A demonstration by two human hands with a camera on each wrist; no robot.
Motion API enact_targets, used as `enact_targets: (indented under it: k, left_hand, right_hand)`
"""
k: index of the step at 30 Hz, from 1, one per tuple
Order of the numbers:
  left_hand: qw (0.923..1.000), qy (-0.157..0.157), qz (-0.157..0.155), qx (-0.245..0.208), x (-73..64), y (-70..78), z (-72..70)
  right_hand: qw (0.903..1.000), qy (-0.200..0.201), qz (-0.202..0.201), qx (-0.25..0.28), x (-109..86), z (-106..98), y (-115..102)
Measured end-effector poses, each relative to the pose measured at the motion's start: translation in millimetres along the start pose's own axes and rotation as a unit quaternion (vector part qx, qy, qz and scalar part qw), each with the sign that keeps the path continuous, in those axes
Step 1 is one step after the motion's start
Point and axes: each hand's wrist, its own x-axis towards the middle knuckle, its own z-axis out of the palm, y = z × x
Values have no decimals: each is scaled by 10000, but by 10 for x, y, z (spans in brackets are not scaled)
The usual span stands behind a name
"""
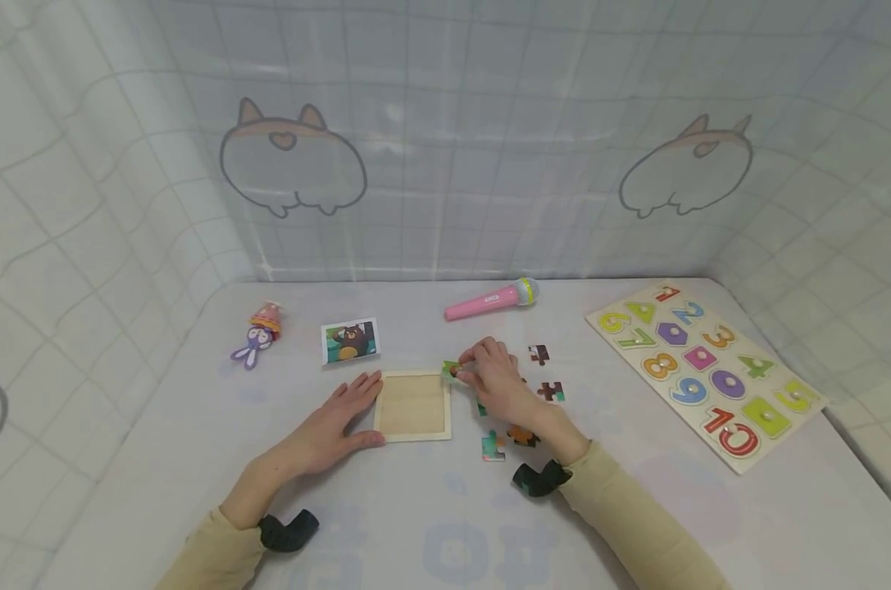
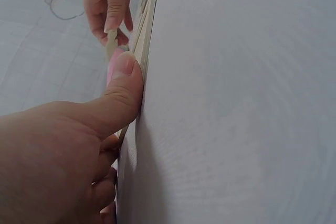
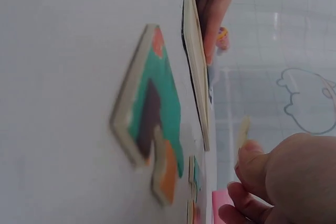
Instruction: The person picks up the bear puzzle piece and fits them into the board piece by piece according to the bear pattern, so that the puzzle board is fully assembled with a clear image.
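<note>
My left hand (image 1: 334, 426) rests at the left side of a square wooden puzzle tray (image 1: 415, 438), fingers extended, with fingertips and thumb touching its edge. The bare inside of this tray shows plainly in the head view. Over the tray's upper right corner my right hand (image 1: 500, 383) pinches a green jigsaw piece (image 1: 448, 369) between thumb and fingers. In the right wrist view that piece (image 3: 244, 128) is seen edge-on, raised off the table. Several loose jigsaw pieces (image 1: 493, 447) lie to the right of the tray, some partly hidden under the right hand.
A bear picture card (image 1: 351, 341) lies behind the tray. A pink toy microphone (image 1: 489, 301) is at the back. On the right lies a number puzzle board (image 1: 699, 377). A small purple bunny toy (image 1: 256, 336) sits at the back left. Patterned curtains (image 1: 445, 147) enclose the table.
</note>
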Motion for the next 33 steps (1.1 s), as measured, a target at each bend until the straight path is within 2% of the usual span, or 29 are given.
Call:
enact_targets:
  k: [17,27,33]
  left_hand:
    - [10000,1,33,-64,-9,15,-19]
    - [9999,-41,-28,-119,13,14,2]
    - [9999,93,-75,-110,-2,-4,11]
  right_hand:
    - [9999,-92,-102,-68,196,296,-442]
    - [9994,-206,14,-287,278,443,-510]
    - [9969,-212,-142,-740,276,529,-479]
